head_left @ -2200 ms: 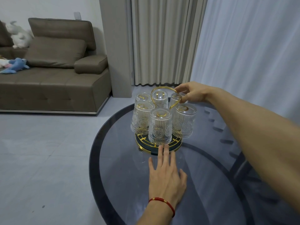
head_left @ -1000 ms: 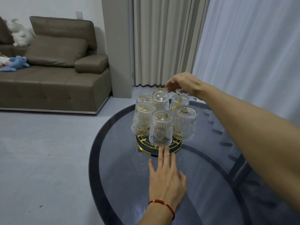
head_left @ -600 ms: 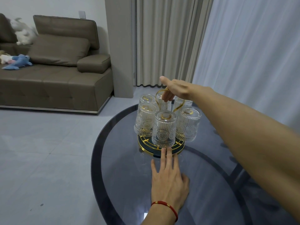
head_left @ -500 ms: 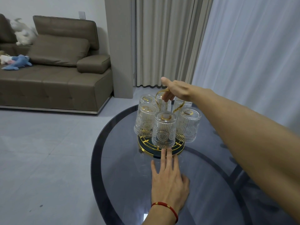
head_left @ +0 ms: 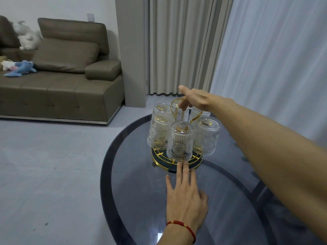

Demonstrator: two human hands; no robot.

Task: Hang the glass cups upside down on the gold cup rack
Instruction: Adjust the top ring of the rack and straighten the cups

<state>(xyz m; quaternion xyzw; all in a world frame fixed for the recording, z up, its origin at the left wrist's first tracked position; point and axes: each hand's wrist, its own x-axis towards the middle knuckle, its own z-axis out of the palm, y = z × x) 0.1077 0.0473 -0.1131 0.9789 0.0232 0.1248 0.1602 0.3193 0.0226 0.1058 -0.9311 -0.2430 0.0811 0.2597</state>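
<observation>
The rack (head_left: 177, 159) stands upright mid-tabletop (head_left: 123, 191), cups (head_left: 179, 140) inverted on it; the right hand (head_left: 194, 99), nearer, hooks fingers through its top handle (head_left: 177, 101), while the left hand (head_left: 185, 197) lies flat and spread, fingertips touching the base

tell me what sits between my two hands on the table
In the head view, the gold cup rack with six upside-down glass cups stands between the left hand, flat on the table, and the right hand at its handle.
</observation>
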